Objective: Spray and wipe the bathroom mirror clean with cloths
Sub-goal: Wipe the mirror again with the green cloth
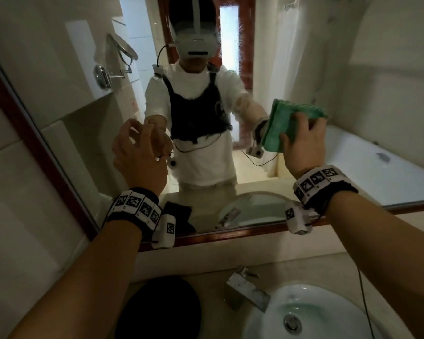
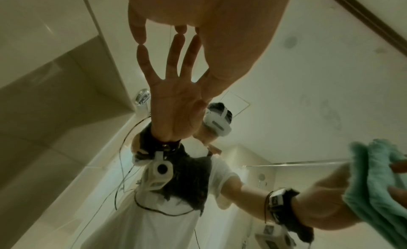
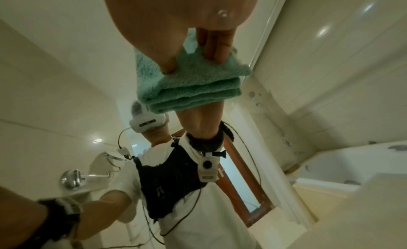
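The large wood-framed bathroom mirror (image 1: pixel 267 57) fills the upper frame. At centre right, the right hand (image 1: pixel 304 145) grips a folded green terry cloth (image 1: pixel 287 123) against the glass. The left hand (image 1: pixel 137 152), centre left, is open and empty, its fingertips touching the glass.

The wall-mounted mirror (image 1: pixel 304 57), edged by a dark red-brown wooden frame (image 1: pixel 34 143), stands upright behind the sink counter, and a thick green terry cloth (image 1: pixel 279 126), folded into several layers, is pressed flat against its glass right of centre.
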